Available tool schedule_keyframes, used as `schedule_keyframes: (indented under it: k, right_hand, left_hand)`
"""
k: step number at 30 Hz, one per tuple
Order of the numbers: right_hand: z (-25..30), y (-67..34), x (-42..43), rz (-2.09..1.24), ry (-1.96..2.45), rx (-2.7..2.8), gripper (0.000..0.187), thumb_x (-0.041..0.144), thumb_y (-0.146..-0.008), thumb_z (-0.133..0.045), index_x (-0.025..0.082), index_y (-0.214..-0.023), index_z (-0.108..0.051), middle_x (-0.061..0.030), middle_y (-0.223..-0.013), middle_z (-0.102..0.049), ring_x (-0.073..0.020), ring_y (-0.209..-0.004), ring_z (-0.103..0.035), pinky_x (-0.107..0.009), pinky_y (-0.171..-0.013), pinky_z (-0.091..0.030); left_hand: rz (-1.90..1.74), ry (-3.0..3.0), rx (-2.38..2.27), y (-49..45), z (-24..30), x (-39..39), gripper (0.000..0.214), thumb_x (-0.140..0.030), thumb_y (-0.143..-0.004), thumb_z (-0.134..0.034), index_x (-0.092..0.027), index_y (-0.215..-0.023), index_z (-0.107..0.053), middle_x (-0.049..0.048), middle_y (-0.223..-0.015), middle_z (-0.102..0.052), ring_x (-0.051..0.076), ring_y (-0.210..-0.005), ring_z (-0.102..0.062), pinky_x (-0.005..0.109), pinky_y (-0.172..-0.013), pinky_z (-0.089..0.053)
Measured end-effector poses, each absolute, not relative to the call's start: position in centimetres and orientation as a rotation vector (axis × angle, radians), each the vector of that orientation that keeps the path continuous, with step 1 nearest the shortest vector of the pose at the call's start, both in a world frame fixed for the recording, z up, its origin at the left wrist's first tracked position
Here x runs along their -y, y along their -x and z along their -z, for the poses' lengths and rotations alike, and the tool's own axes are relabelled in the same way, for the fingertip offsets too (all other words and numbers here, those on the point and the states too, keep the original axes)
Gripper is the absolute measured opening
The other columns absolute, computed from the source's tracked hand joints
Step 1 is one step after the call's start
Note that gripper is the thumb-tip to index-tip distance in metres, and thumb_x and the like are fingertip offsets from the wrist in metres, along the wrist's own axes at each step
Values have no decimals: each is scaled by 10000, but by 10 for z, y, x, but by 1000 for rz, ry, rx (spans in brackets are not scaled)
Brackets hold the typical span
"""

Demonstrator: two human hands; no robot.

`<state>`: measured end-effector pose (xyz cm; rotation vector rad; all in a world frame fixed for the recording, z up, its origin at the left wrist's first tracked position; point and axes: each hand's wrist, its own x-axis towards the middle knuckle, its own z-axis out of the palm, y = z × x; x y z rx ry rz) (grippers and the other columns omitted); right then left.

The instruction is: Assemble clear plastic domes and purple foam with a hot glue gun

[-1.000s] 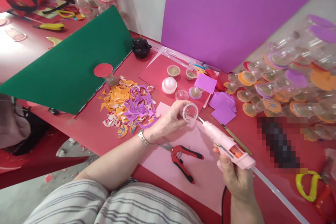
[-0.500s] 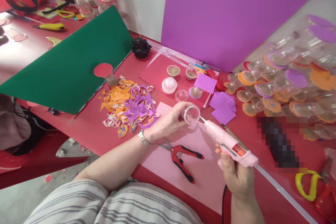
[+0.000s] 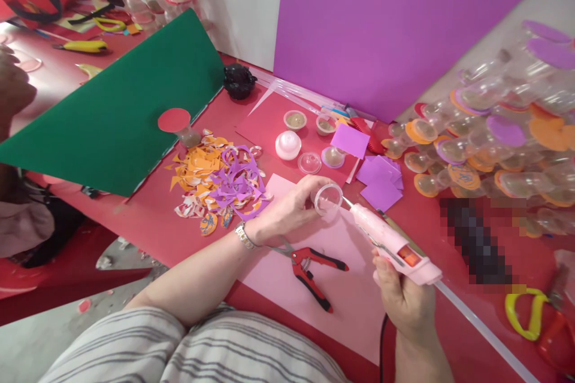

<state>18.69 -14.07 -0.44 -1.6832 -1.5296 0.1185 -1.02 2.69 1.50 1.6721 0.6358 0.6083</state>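
Observation:
Between the fingers of my left hand (image 3: 302,206) is a small clear plastic cup (image 3: 328,201), its round rim turned up toward me. My right hand (image 3: 406,302) grips a pink hot glue gun (image 3: 390,245), whose nozzle touches or nearly touches the cup's right side. A long translucent glue stick (image 3: 487,332) runs out of the gun's back end. Under my left wrist, red-handled pruning shears (image 3: 309,275) lie spread on a pink sheet (image 3: 274,284).
Orange and purple scraps (image 3: 220,179) are heaped left of my hand. Purple paper squares (image 3: 381,182) and sand-filled cups (image 3: 295,120) lie beyond it. Clear bottle shapes (image 3: 476,131) are stacked at right, near yellow-handled scissors (image 3: 530,317). A green board (image 3: 135,108) stands at left.
My hands, the cup and the glue gun stay almost in place, the cup tilting slightly. Another person's hand has come into view at the far left edge.

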Motion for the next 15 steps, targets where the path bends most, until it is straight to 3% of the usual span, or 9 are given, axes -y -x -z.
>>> schedule_keyframes:
  k: [4,10,15]
  right_hand:
    - [3,-187,139,-85,1700,1544,283,436,-988,-573,173,-922,-655,-121,-841,-750,-215,-659,-731,-296,-542,-615]
    - [0,-185,136,-20,1691,1589,266,420,-995,-564,183,-924,-663,-107,-817,-741,-216,-656,-724,-307,-552,-611]
    - [-1,-185,135,-13,1654,1611,232,381,-991,-583,178,-906,-660,-102,-816,-743,-210,-664,-732,-284,-540,-600]
  left_hand:
    - [-593,-1689,-635,10,-14,-27,257,-200,-927,-564,-199,-1184,-567,88,-1189,-608,178,-945,-590,341,-866,-512]
    - [-687,-1730,-619,10,-6,-30,372,-140,-867,-576,-217,-1229,-546,95,-1250,-566,225,-1144,-556,357,-947,-500]
    - [-682,-1715,-588,11,-3,-31,361,-168,-877,-564,-202,-1235,-532,107,-1254,-564,226,-1132,-557,376,-961,-492]
